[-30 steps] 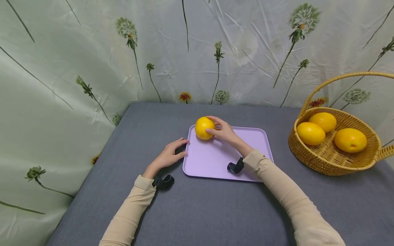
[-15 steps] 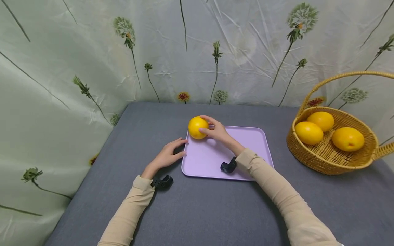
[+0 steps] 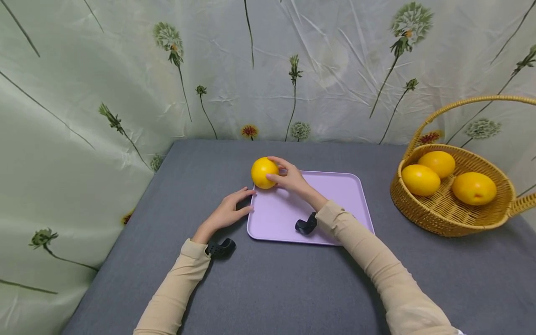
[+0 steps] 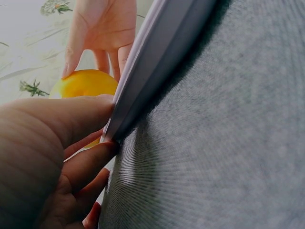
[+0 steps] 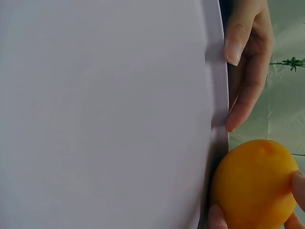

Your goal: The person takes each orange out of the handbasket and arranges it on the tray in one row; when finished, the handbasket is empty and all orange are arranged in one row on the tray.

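Observation:
My right hand (image 3: 291, 179) holds a round yellow-orange fruit (image 3: 260, 173), which looks like an orange, at the far left corner of a lilac tray (image 3: 335, 195). In the right wrist view the fruit (image 5: 255, 183) overlaps the tray's rim, with fingertips against its sides. Whether it rests on the rim or hangs just above it, I cannot tell. My left hand (image 3: 228, 210) lies at the tray's left edge, thumb and fingers spread and the tips touching the rim. Close up in the left wrist view, the thumb and fingers of the left hand (image 4: 71, 129) meet the tray's side (image 4: 157, 57).
A wicker basket (image 3: 435, 223) with a tall handle stands at the right, holding 3 similar fruits (image 3: 473, 188). Grey cloth (image 3: 272, 288) covers the table. A flower-printed curtain (image 3: 335, 70) hangs behind and at the left. A black wrist mount sits on each wrist.
My right hand has moved left with the orange, from over the tray to its far left corner. The left hand has stayed at the tray's edge.

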A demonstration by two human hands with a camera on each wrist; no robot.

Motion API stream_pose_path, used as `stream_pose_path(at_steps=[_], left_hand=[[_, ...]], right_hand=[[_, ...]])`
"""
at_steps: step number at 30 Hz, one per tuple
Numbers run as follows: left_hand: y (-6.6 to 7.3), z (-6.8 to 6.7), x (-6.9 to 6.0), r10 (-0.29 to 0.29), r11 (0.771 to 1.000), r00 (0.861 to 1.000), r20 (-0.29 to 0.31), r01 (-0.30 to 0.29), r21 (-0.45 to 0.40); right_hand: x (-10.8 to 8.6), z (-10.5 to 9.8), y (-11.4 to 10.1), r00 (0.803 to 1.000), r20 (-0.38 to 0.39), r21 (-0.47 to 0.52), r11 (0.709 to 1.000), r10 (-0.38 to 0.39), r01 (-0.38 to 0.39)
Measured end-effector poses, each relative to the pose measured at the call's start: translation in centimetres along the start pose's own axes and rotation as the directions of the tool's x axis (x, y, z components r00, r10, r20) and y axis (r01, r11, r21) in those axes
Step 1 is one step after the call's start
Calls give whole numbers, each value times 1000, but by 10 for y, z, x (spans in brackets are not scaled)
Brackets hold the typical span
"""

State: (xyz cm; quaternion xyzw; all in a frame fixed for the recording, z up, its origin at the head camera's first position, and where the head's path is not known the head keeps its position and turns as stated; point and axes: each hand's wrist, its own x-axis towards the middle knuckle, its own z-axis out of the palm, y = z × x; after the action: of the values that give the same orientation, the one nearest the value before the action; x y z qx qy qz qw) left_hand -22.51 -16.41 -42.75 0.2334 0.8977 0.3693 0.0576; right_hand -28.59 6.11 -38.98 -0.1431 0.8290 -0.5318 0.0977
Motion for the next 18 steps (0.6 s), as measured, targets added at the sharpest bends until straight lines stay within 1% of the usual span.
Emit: stream_pose_path(at_steps=[4, 9, 13, 18], left_hand=[[1, -1, 0, 1, 1000, 1000, 4, -1, -3], [2, -1, -1, 7, 1000, 1000, 5, -7, 2], [1, -1, -1, 0, 1000, 1000, 0, 0, 4], [1, -1, -1, 8, 1000, 1000, 0, -8, 11]], right_hand=[[-1, -1, -2, 1000, 16, 23, 1000, 11, -12], [-2, -5, -3, 997, 71, 88, 996, 26, -32], [-2, -8, 0, 993, 113, 90, 996, 15, -25], [-4, -14, 2, 991, 132, 91, 995, 17, -29]])
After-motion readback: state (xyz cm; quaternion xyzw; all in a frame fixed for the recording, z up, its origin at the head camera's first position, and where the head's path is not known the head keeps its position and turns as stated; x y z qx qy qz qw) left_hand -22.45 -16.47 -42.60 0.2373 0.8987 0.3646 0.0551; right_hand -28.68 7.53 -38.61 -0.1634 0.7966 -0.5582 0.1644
